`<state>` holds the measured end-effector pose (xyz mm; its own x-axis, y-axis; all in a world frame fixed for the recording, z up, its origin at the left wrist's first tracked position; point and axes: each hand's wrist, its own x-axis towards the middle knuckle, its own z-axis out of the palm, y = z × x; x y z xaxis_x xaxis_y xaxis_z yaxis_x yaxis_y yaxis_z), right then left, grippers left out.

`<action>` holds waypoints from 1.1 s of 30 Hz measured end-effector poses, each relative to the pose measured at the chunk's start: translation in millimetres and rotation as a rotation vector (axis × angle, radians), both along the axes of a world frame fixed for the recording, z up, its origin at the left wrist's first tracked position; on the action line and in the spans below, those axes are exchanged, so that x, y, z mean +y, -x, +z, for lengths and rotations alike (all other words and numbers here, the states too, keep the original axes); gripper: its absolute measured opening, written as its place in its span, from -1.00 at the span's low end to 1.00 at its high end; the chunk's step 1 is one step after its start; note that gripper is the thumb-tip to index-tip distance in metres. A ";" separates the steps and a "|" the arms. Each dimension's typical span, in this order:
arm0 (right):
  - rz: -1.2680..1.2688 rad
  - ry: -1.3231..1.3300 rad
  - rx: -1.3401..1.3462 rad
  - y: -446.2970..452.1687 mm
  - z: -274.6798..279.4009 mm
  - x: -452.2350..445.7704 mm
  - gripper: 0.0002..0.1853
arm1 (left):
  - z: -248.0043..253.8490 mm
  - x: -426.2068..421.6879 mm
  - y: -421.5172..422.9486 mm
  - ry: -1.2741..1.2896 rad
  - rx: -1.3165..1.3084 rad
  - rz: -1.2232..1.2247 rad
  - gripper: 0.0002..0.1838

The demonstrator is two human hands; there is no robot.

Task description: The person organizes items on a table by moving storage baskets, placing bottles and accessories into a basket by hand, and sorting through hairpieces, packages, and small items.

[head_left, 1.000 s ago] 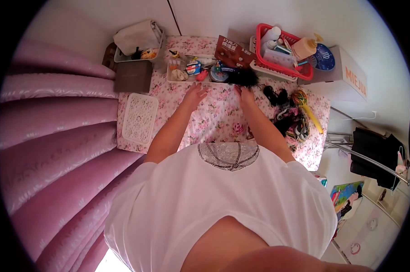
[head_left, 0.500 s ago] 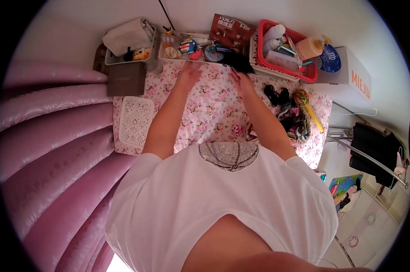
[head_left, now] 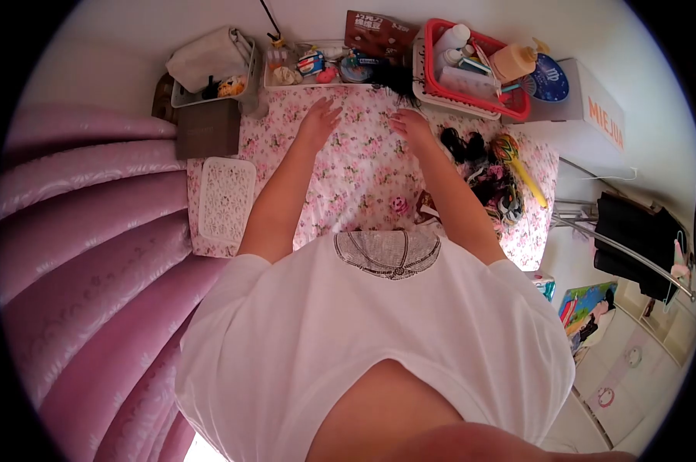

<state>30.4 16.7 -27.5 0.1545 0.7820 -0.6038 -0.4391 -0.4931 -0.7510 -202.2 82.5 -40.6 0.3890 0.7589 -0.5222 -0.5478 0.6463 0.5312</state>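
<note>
My left hand (head_left: 320, 123) is open over the pink floral tablecloth (head_left: 355, 169), fingers spread and holding nothing. Across from it my right hand (head_left: 411, 127) is also open and holds nothing. Both are just in front of a white tray (head_left: 286, 86) of small items, among them a blue-and-white figure (head_left: 311, 61), a pink toy (head_left: 327, 75) and a round blue tin (head_left: 355, 71). A black furry item (head_left: 394, 77) hangs over the tray's right end, nearest my right hand. Behind the tray leans a brown snack bag (head_left: 378, 32).
At right are a red basket (head_left: 517, 106) of bottles, a white box (head_left: 602, 115), a yellow-handled item (head_left: 529, 181) and tangled dark hair ties (head_left: 498, 185). At left are a grey box (head_left: 208, 129), a white lace-patterned panel (head_left: 226, 200) and a bin (head_left: 201, 100) with folded cloth.
Both hands have drawn back a little from the tray toward my body. The black furry item now lies at the tray, apart from my right hand. The view has shifted slightly.
</note>
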 end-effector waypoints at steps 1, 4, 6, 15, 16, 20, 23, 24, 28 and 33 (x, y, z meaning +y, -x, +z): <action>0.044 0.014 -0.070 1.3 13.0 -13.1 -0.78 | -0.9 -11.0 0.5 0.019 0.029 -0.034 -0.45; 0.152 -0.015 -0.250 0.5 35.5 -53.6 -0.78 | -5.9 -46.6 2.6 0.080 0.085 -0.108 -0.50; 0.196 -0.120 -0.333 -10.6 20.4 -82.7 -0.79 | -10.1 -69.7 4.0 0.137 0.078 -0.120 -0.49; 0.364 -0.299 -1.041 -43.4 56.4 -175.8 -0.61 | -6.6 -158.1 -8.3 0.068 0.286 -0.286 -0.69; 0.474 -0.289 -1.167 -46.0 61.1 -183.3 -0.56 | -3.2 -163.3 -13.7 0.040 0.343 -0.321 -0.70; 0.783 -0.124 -1.469 -50.9 65.3 -215.9 -0.36 | -8.0 -190.3 -36.6 -0.060 0.441 -0.447 -0.71; 0.726 0.003 -1.570 -52.7 47.7 -234.5 -0.48 | -2.0 -208.8 -55.7 -0.219 0.652 -0.566 -0.72; 0.694 0.016 -1.537 -57.9 42.7 -237.7 -0.52 | -13.3 -213.3 -59.4 -0.328 0.670 -0.555 -0.73; 0.606 0.027 -1.451 -60.8 59.0 -241.7 -0.69 | -34.2 -223.7 -70.1 -0.720 0.910 -0.504 -0.72; 0.692 -0.238 -1.467 -56.3 72.2 -235.4 -0.77 | 32.8 -239.3 -94.1 -0.966 0.767 -0.397 -0.49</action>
<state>86.7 -218.6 44.7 0.0540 0.9903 -0.1280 0.9175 -0.0998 -0.3849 -108.1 -156.8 -7.8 0.5208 0.8535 -0.0193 0.2418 -0.1258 0.9621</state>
